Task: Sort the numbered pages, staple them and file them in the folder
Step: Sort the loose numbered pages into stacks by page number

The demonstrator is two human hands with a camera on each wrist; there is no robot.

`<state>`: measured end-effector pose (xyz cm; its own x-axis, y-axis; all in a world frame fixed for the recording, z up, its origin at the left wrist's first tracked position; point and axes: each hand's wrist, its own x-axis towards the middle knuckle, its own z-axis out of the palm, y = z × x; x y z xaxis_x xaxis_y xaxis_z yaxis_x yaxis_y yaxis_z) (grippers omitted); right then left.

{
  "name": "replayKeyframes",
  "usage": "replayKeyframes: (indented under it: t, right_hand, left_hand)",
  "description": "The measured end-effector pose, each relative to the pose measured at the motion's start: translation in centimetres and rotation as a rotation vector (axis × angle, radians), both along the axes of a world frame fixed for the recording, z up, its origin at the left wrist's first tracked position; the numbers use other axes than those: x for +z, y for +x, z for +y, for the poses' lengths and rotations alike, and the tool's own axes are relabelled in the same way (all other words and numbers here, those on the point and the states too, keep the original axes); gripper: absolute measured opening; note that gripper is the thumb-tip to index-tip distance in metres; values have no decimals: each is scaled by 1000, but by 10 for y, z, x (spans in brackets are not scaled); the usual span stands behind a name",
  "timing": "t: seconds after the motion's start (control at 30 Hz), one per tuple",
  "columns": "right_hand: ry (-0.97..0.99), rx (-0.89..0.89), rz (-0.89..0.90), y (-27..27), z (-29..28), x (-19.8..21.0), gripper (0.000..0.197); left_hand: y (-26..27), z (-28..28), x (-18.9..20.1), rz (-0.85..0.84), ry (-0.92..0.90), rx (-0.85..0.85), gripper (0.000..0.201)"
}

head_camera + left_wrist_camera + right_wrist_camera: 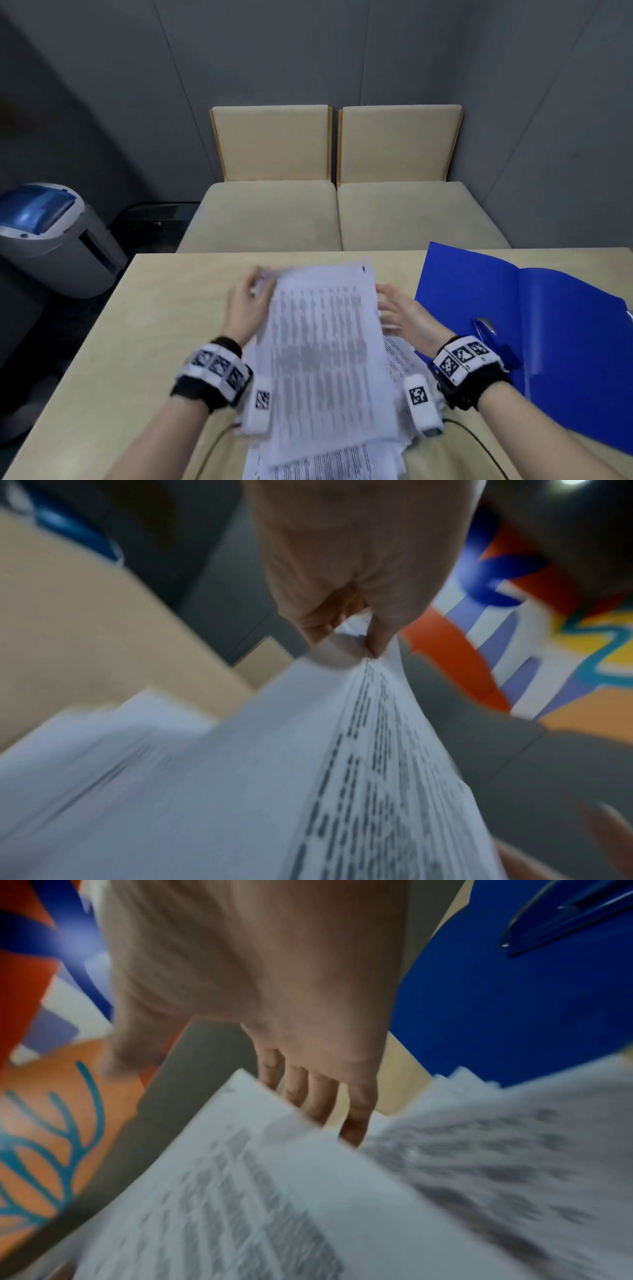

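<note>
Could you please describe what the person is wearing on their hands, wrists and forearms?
Both forearms are bare, with no sleeves. The left hand and right hand wear no gloves. Each wrist carries a black strap with a white band of square black-and-white coded markers. A rounded white camera pod with one marker hangs inside each wrist, trailing a thin dark cable.

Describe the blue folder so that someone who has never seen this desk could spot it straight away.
Start at the beige table in front of the two cream chairs. On its right side, beside the right hand, lies the blue folder, spread open and flat. It is the only vivid blue thing on the tabletop; the printed pages next to it are white.
</note>
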<state>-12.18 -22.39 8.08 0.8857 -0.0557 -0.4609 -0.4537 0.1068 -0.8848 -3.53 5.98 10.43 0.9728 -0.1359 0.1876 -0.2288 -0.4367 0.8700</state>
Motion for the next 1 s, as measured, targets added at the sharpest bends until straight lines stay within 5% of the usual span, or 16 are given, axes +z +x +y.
replayKeyframes:
  t: [0.2,0.4,0.57,0.7,0.83,1.0]
  right_hand:
    - [-113,-177,128,-35,25,-60,25]
    - [-236,-101,208,-44,29,-81,22]
    - [-242,-92,210,-43,30,-80,20]
    - [-225,-95,210,-43,30,-77,23]
    - [-211,-125,209,-43,32,-77,22]
    - [-110,-164,217,-44,32,-79,22]
  left_hand:
    - [-54,-21,-82,322,102,-36,23]
    - [-15,-26,-108,76,936,-37,26]
    - [5,-17,-113,171,1168,-54,62]
    - [12,-10,-105,169,1166,-66,58]
    - [18,-2,-95,228,802,-197,17]
    - [0,5,-91,-268,848,-307,21]
